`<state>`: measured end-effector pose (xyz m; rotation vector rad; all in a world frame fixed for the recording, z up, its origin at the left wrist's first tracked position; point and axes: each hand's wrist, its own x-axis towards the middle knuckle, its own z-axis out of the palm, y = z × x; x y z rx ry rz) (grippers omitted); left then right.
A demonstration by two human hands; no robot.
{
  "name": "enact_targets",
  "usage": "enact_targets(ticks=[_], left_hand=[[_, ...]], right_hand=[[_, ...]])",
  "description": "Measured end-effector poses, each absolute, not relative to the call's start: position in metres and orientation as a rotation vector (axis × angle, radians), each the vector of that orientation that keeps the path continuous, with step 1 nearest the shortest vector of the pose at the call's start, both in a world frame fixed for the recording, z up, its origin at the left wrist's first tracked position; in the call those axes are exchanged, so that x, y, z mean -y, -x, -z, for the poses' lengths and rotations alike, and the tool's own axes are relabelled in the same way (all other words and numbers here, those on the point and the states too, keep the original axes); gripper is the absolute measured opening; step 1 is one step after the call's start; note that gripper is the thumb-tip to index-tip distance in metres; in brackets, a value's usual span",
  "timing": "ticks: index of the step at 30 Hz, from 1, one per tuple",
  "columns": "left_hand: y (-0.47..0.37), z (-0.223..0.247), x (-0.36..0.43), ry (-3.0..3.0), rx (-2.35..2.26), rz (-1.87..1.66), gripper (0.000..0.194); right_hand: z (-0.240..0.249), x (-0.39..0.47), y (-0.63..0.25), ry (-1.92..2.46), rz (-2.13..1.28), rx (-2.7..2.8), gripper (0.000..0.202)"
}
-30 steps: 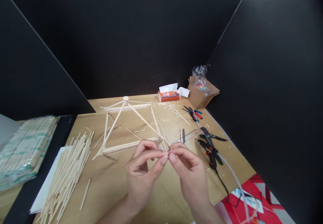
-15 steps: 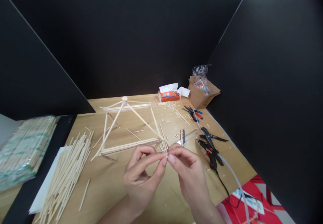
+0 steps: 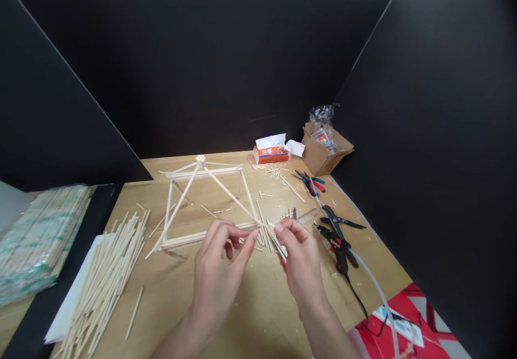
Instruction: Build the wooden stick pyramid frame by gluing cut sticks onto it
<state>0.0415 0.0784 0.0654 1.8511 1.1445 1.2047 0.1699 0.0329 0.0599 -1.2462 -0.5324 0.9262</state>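
Note:
My left hand point(image 3: 221, 256) is closed in a pinch by the front right corner of a wooden stick frame point(image 3: 181, 237); whatever its fingertips hold is too small to make out. Beside it, my right hand point(image 3: 299, 254) pinches thumb against forefinger, and a short pale piece of wooden stick point(image 3: 270, 223) shows at the tips. The two hands are a little apart. Slanting sticks rise from the frame to a bundled top joint point(image 3: 200, 159). Several loose sticks point(image 3: 264, 239) lie between the hands, and something with a red part point(image 3: 284, 263) is partly hidden by my right hand.
A loose pile of sticks point(image 3: 107, 278) lies on white paper at left, near a wrapped stick pack point(image 3: 48, 235). To the right are a glue gun point(image 3: 337, 248) with its cord, black-handled cutters point(image 3: 341, 220) and pliers point(image 3: 310, 182). A tissue pack point(image 3: 271, 154) and cardboard box point(image 3: 323, 151) stand behind.
My hands have drawn apart from fingertip contact and moved slightly up, towards the frame's front right corner. The red part by my right hand has come into view. The frame stays put.

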Motion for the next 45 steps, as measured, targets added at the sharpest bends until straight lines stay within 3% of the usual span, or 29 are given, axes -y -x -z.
enact_targets(ticks=[4,17,45], left_hand=[[-0.038,-0.062,-0.086,-1.993,-1.283,-1.268,0.031],[-0.049,-0.05,-0.093,-2.365,-1.305,-1.308,0.03],[-0.055,-0.044,-0.092,-2.362,-1.223,-1.367,0.025]], right_hand=[[-0.048,-0.041,-0.168,1.322,-0.911,0.555,0.023],[-0.041,-0.05,-0.167,1.358,-0.867,0.589,0.025],[-0.039,-0.055,-0.163,1.368,-0.823,0.568,0.023]])
